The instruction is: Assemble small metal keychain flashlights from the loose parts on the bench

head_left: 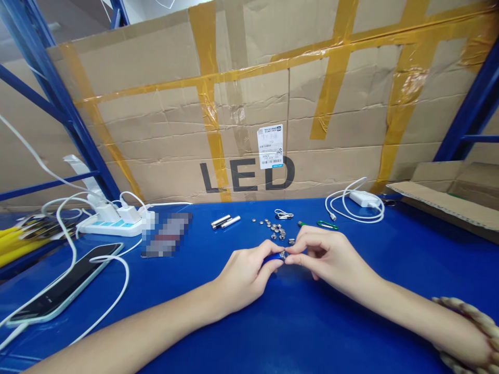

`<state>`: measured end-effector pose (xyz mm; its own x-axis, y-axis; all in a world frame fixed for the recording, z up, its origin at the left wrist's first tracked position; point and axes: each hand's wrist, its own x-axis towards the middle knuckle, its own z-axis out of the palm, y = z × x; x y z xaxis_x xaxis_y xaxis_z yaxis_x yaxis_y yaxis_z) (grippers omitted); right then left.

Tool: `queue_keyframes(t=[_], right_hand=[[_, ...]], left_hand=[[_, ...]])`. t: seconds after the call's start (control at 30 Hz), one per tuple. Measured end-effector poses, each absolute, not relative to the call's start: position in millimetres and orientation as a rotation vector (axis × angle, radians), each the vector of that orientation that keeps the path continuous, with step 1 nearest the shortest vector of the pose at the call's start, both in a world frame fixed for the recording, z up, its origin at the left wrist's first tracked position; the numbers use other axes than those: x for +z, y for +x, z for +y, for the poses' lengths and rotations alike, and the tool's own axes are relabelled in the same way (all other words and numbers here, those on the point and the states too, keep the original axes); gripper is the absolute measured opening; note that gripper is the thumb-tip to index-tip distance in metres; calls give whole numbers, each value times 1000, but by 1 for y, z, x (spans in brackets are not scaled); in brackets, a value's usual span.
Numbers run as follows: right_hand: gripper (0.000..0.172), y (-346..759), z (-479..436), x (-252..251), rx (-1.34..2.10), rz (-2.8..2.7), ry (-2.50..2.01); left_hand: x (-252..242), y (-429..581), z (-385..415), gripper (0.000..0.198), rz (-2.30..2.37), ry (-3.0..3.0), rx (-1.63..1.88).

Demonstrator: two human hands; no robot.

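Note:
Both my hands meet over the blue tabletop. My left hand (242, 271) pinches a small blue tube with a silver end (275, 256), possibly a mini flashlight, between thumb and fingers. At the tube's silver end, the thumb and forefinger of my right hand (335, 254) are closed on the metal; whether that end is a separate piece I cannot tell. Just beyond my fingers lie several small round silver parts (281, 232). A few silver tubes (231, 222) rest farther left. Behind the round parts is a small clip with a white loop (284, 214), and a green carabiner (327, 225) lies behind my right hand.
On the left are a white power strip (113, 226) with plugs and cables, a charging phone (64, 285) and a blurred-out flat object (168, 236). A white adapter (365, 199) with coiled cable sits at back right, near an open cardboard box (440, 208). Large taped cardboard (167, 140) stands behind.

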<state>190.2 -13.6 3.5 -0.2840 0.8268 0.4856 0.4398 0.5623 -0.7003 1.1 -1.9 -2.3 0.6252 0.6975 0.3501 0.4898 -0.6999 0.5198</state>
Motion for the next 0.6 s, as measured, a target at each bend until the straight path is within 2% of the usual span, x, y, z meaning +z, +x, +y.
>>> queue_keyframes(t=[0.6], right_hand=[[35,190,-14,5,527,-1928,-1038]], left_hand=[[-2,2,-2,19,954,2490,760]])
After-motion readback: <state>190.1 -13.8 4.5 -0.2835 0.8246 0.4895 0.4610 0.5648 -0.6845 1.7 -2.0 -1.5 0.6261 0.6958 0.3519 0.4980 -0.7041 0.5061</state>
